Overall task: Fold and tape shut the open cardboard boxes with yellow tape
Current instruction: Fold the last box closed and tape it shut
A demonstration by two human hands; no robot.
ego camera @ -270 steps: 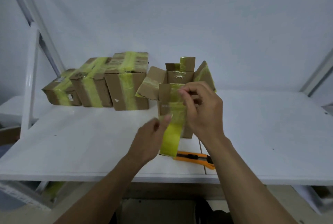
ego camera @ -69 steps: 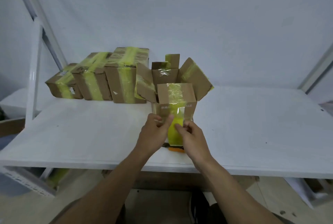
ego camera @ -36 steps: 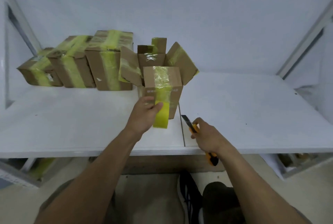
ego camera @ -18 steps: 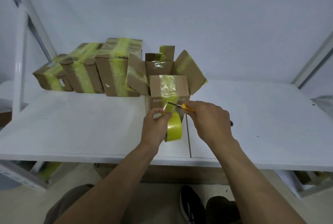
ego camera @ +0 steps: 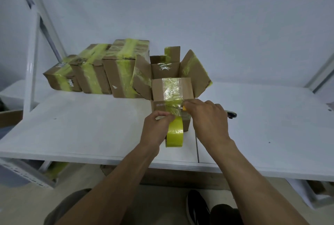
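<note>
small box (ego camera: 172, 91) near front edge of table (ego camera: 81, 125), top taped down | left hand (ego camera: 157, 129) pinches tape roll (ego camera: 175, 133) below it, pulling strip (ego camera: 173, 111) taut for a clean cut | right hand (ego camera: 207, 118) curls round knife (ego camera: 184, 108), blade across strip on box front | open box (ego camera: 165, 67) behind, flaps up

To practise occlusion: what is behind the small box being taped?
An open cardboard box, flaps raised and streaked with yellow tape. The small box covers its lower front, and its floor cannot be seen.
</note>
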